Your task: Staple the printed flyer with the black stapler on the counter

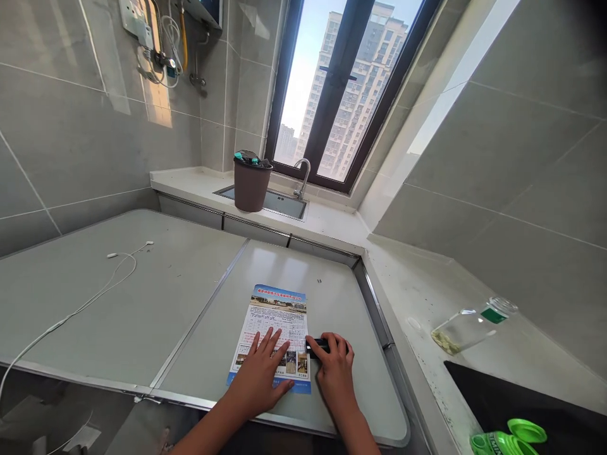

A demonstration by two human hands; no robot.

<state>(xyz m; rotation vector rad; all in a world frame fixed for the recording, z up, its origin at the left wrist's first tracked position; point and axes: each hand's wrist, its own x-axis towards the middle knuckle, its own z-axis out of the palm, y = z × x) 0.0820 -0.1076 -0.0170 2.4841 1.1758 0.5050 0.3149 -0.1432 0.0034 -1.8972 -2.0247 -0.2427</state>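
A printed leaflet (276,319) with a blue border lies flat on a grey tabletop (327,297). My left hand (262,373) rests on its lower half, fingers stretched out and flat. My right hand (334,370) sits at the leaflet's right edge, fingers closed on a small black object (318,345) pressed against the paper. What the black object is I cannot make out.
A white cable (90,300) trails across the left tabletop. At the back stand a brown bin (250,183), a sink (279,202) and a tap (302,177) under a window. On the right counter lie a clear jar (472,323), a black surface (526,404) and a green lid (515,436).
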